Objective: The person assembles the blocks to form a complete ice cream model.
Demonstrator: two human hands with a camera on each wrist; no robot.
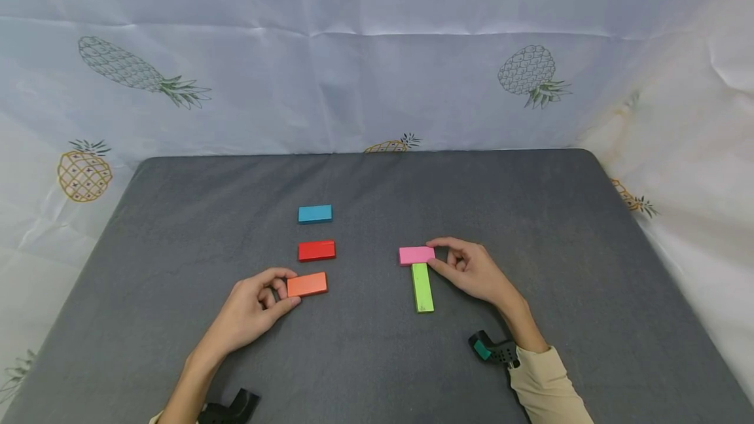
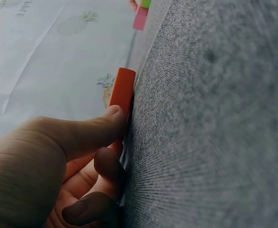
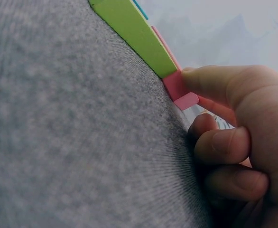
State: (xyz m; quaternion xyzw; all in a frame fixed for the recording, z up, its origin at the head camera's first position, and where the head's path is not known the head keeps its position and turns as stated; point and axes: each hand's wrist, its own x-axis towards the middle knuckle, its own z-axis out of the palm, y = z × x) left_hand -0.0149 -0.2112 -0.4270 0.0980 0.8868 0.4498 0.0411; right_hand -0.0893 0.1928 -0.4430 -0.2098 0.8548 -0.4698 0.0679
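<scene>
My left hand (image 1: 250,311) pinches an orange block (image 1: 307,284) by its left end, thumb on the near side and index finger on the far side. In the left wrist view the orange block (image 2: 123,88) lies low along the grey cloth. My right hand (image 1: 471,270) pinches the right end of a pink block (image 1: 415,255) between thumb and index finger. A lime green block (image 1: 422,288) points toward me from under the pink one's near side, the two forming a T. In the right wrist view the pink block (image 3: 177,88) meets the end of the green block (image 3: 139,38).
Beyond the orange block lie a red block (image 1: 317,250) and a blue block (image 1: 315,214), lined up away from me. The grey-covered table (image 1: 530,195) ends at a white pineapple-print curtain (image 1: 353,84). Black wrist devices sit beside both forearms.
</scene>
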